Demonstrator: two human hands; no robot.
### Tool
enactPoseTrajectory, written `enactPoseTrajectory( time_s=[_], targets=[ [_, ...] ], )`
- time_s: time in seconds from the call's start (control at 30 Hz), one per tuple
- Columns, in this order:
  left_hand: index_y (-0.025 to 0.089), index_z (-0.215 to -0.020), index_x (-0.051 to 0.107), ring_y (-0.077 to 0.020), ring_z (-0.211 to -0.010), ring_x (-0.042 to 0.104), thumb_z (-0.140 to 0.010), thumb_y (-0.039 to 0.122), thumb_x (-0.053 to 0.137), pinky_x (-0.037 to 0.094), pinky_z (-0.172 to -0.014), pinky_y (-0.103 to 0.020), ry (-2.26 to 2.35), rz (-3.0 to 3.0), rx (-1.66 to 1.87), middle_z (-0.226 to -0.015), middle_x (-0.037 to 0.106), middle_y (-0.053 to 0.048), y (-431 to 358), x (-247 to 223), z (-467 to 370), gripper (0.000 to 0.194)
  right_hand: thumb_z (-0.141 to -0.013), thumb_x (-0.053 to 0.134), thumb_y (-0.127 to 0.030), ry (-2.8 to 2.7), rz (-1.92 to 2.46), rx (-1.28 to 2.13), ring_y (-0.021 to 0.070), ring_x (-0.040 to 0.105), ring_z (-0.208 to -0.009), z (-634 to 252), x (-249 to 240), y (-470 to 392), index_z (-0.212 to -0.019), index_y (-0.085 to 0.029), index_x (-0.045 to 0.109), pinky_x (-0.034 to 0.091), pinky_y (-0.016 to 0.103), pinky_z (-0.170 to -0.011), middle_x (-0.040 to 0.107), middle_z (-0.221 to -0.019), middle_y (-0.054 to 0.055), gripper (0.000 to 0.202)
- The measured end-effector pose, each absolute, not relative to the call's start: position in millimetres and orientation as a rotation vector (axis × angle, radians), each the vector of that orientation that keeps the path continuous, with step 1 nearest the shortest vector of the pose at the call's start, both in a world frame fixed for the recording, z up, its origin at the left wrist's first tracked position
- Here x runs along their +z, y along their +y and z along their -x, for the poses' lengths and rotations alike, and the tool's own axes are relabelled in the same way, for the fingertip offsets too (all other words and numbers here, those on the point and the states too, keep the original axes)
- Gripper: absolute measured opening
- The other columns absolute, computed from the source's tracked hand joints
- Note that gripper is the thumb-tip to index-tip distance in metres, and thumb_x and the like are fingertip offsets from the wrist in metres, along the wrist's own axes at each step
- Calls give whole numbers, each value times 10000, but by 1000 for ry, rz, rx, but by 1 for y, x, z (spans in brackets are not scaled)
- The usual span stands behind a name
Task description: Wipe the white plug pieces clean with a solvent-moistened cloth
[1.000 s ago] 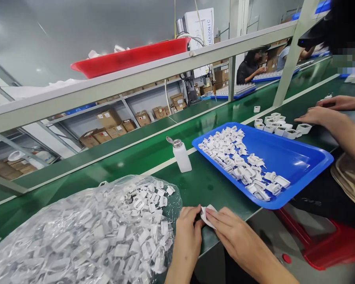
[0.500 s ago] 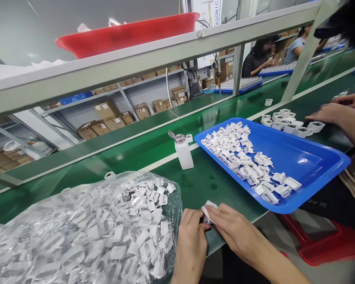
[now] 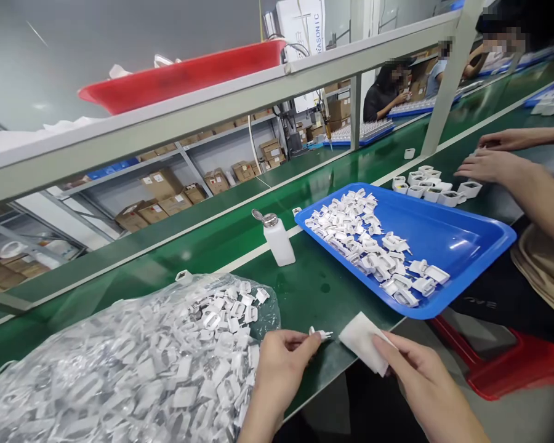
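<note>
Between the thumb and fingers of my left hand is a small white plastic plug part, its pins pointing right. My right hand grips a folded white cloth, held a little apart from the plug part, over the front edge of the green table. Left of my left hand lies a clear plastic bag full of similar white parts. Beyond my hands a blue tray bears many white plug parts along its left side. A white bottle with its metal lid flipped up stands behind.
Several white housings stand past the tray, near a co-worker's hands. Above the bench runs a shelf rail carrying a red tray. A red stool is below the table at right.
My hands have moved apart: the right one has drawn the cloth away to the right, and the plug part now shows in my left fingers. The view has shifted slightly.
</note>
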State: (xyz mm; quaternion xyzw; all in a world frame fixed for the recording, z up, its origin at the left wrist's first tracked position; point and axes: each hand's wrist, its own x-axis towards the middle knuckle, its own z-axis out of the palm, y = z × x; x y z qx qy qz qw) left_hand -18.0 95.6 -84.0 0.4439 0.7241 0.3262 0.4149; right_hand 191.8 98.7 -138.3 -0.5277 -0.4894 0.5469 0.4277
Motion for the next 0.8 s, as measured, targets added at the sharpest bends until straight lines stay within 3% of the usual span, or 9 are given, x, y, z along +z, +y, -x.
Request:
enactPoseTrajectory(
  time_s=[0.13, 0.3, 0.37, 0.43, 0.47, 0.53, 0.63, 0.8],
  targets=[
    [189, -532, 696, -177, -520, 572, -865, 528, 613, 375, -537, -286, 1982, -1218, 608, -563, 697, -60, 105, -80, 17, 482, -823, 639, -709, -1081, 1328, 1494, 238, 613, -770, -184, -129, 103, -987, -242, 811, 480, 288, -639, 720, -797, 33, 524],
    [229, -487, 606, -203, -522, 563, -928, 565, 528, 354, -536, -308, 2164, -1475, 571, -493, 583, -35, 105, -77, 18, 560, -919, 529, -668, -1300, 1333, 1357, 252, 644, -791, -178, -119, 109, -1079, -264, 793, 481, 297, -638, 701, -796, 27, 508],
    [223, -713, 709, -215, -602, 596, -955, 504, 521, 401, -575, -308, 2143, -1591, 708, -618, 634, -31, 99, -79, 20, 416, -961, 512, -599, -1420, 1327, 1183, 270, 675, -891, -177, -122, 109, -1127, -284, 777, 517, 312, -700, 731, -931, 44, 444],
    [230, -1108, 721, -222, -720, 640, -944, 381, 564, 472, -644, -311, 2038, -1683, 845, -849, 704, -51, 93, -85, 23, 272, -1004, 494, -480, -1555, 1281, 937, 274, 666, -992, -176, -129, 108, -1182, -292, 750, 538, 339, -790, 725, -1099, 66, 364],
    [244, -1270, 659, -221, -773, 654, -926, 316, 586, 500, -677, -313, 1980, -1718, 886, -975, 715, -66, 91, -90, 25, 359, -1022, 478, -409, -1627, 1241, 815, 272, 648, -1038, -175, -133, 107, -1223, -288, 727, 537, 357, -844, 711, -1163, 73, 342],
    [278, -1402, 573, -216, -837, 667, -900, 211, 582, 533, -715, -316, 1899, -1782, 909, -1165, 695, -88, 90, -99, 27, 506, -1039, 450, -274, -1774, 1155, 618, 264, 599, -1104, -170, -140, 105, -1314, -262, 666, 514, 386, -931, 686, -1243, 80, 350],
    [256, -1295, 644, -225, -923, 666, -882, 106, 534, 549, -821, -348, 1844, -1867, 902, -1218, 688, -93, 95, -109, 27, 453, -1015, 468, -125, -1954, 1057, 386, 260, 546, -1097, -158, -146, 100, -1395, -185, 592, 477, 402, -943, 672, -1319, 82, 404],
    [181, -1057, 679, -217, -883, 662, -794, -40, 430, 564, -786, -337, 1827, -1904, 921, -959, 690, -80, 102, -114, 24, 424, -957, 489, -18, -2029, 939, 113, 244, 537, -1002, -135, -152, 91, -1317, -99, 635, 414, 391, -836, 698, -1343, 84, 397]
  ],
)
